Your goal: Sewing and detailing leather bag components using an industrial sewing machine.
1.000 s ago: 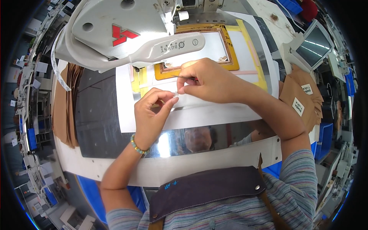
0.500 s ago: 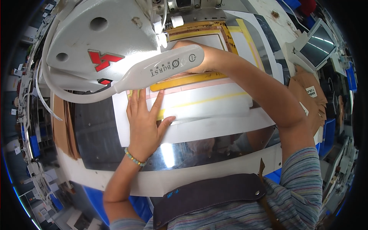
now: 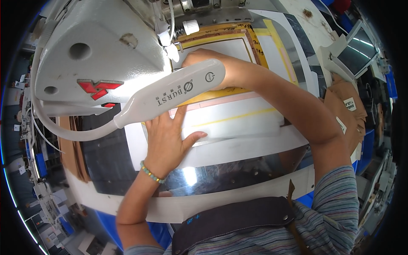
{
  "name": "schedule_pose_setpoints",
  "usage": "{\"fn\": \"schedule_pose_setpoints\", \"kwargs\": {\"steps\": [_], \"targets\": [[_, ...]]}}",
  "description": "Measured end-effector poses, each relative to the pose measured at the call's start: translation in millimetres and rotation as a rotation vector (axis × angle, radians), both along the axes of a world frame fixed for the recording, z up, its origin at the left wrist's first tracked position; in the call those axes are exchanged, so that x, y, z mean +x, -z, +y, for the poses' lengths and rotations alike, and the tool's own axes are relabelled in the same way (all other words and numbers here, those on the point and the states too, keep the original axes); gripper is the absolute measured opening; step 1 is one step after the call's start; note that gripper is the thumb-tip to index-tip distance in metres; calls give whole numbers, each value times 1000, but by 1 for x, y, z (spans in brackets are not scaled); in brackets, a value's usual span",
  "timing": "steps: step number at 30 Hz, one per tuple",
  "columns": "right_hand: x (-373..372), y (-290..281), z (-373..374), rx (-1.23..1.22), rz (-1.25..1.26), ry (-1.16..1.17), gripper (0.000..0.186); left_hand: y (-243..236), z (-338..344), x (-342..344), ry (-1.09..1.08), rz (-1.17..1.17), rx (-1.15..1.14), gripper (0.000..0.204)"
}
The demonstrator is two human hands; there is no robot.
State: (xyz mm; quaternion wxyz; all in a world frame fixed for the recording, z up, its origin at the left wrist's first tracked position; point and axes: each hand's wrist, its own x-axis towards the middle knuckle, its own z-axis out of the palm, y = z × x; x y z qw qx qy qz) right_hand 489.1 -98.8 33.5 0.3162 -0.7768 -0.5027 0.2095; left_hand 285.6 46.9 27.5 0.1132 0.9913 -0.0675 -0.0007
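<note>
My left hand [image 3: 166, 142] lies flat with fingers spread on a clear plastic template [image 3: 238, 123] with yellow and pink tape lines, over a white sheet [image 3: 199, 157]. Its fingertips reach the lower edge of a yellow-bordered frame [image 3: 256, 49], partly under the lamp. My right hand [image 3: 206, 59] rests over that frame beside the sewing machine's needle area. A white lamp head [image 3: 170, 91] covers part of this hand, and its fingers are hidden, so what they hold does not show.
The white sewing machine head [image 3: 76, 63] with red marks fills the upper left. A white knob [image 3: 191, 27] sits near the needle parts. Brown card pieces [image 3: 75, 148] stand at left, and brown paper pieces [image 3: 346, 104] lie at right below a small screen [image 3: 357, 47].
The view has shifted a little, so the machine head and lamp appear lower and farther left. My left hand appears slightly right, still flat. My right hand stays over the frame.
</note>
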Motion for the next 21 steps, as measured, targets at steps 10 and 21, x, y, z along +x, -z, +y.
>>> {"fn": "schedule_pose_setpoints", "kwargs": {"steps": [10,21], "targets": [[-8,-20,-1,-52,-146,27,18,4,-1,4,17,-101,65,90],[5,-32,-90,-26,-251,127,41,1,-5,15,-51,15,-8,100]]}}
